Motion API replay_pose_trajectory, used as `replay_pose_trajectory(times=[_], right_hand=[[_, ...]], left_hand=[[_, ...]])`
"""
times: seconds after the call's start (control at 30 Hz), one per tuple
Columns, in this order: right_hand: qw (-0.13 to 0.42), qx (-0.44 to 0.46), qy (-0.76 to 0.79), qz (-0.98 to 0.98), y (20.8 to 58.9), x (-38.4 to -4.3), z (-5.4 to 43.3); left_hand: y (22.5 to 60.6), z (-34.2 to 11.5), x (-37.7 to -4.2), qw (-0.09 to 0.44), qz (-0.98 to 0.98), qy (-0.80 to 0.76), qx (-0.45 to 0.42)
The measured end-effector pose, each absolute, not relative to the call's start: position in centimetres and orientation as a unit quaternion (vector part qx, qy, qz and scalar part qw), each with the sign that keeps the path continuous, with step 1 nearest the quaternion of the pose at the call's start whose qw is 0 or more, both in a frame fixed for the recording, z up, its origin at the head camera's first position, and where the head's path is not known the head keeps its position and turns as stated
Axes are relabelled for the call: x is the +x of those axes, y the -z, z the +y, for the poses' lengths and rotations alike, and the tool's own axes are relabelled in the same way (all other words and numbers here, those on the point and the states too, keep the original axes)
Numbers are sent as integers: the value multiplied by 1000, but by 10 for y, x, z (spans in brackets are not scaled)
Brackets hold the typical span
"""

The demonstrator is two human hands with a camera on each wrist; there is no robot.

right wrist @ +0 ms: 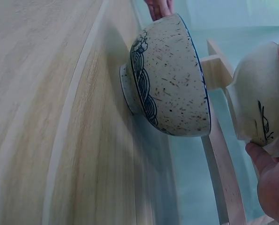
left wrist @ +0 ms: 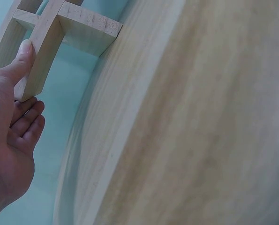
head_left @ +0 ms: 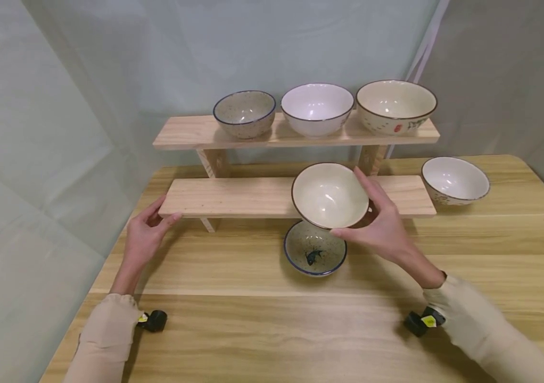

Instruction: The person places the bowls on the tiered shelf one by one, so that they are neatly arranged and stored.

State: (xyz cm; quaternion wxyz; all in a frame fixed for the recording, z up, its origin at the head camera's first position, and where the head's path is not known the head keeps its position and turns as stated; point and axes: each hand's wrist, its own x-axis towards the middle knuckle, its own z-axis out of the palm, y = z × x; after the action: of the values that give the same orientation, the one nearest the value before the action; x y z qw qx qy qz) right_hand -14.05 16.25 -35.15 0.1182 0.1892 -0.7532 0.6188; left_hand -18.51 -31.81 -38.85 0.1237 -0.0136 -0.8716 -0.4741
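Note:
My right hand (head_left: 384,226) holds a cream bowl (head_left: 330,194) with a brown rim, thumb at its near side and a finger along its right side. The bowl's inside faces the head camera, and it overlaps the lower board of the wooden shelf (head_left: 233,194). Dark brush marks show on the outside of the cream bowl (right wrist: 256,112) in the right wrist view. My left hand (head_left: 143,234) grips the left end of that board; in the left wrist view the thumb lies on its edge and the fingers curl at its end. Below the cream bowl, a speckled blue-rimmed bowl (head_left: 315,255) stands on the table.
On the upper board (head_left: 186,133) stand a grey speckled bowl (head_left: 245,114), a white bowl (head_left: 317,109) and a larger cream bowl (head_left: 396,106). Another white bowl (head_left: 455,181) sits on the table (head_left: 262,330) right of the shelf. Pale curtains (head_left: 272,42) hang behind.

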Motion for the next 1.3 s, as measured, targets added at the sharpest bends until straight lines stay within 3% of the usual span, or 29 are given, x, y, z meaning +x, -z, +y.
replay_pose_trajectory(times=[1.3], right_hand=[[70, 215, -658, -718, 346, -164, 110]], left_hand=[[389, -319, -184, 116, -868, 483, -18]])
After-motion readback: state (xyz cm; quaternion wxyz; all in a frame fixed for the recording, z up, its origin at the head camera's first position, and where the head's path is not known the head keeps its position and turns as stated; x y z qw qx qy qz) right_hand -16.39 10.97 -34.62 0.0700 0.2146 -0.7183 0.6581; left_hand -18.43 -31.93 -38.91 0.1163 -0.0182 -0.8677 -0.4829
